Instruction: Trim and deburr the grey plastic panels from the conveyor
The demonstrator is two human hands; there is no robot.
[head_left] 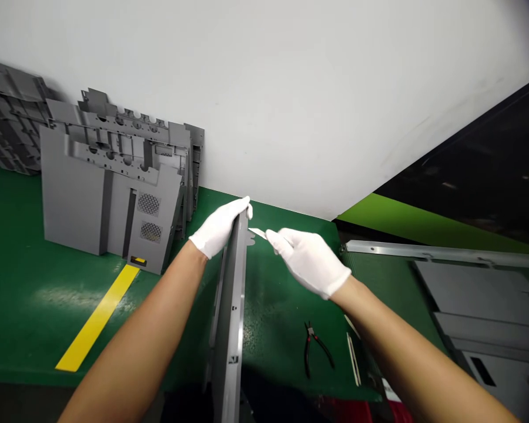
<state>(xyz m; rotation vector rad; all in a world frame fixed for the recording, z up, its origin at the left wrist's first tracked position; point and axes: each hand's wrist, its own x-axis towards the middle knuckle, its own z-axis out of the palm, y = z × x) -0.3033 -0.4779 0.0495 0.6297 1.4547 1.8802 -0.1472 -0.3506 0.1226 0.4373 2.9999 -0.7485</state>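
Observation:
My left hand (223, 226), in a white glove, is closed around the far upper end of a grey plastic panel (237, 294). The panel stands on edge, its narrow side facing up toward me. In my gloved right hand (311, 258) is a knife, gripped between thumb and fingers. Its thin pale blade (258, 233) points left, close to the panel's right edge near a small notched tab (250, 238). Whether the blade touches the panel I cannot tell. The knife's handle is hidden inside the glove.
Several grey panels (114, 200) lean against the white wall (291, 106) at left. Cutting pliers (311, 333) and thin pale sticks (353, 359) lie on the green table (277, 329). A yellow tape strip (99, 317) marks it. Grey panels (480, 294) lie beyond a metal rail (445, 254) at right.

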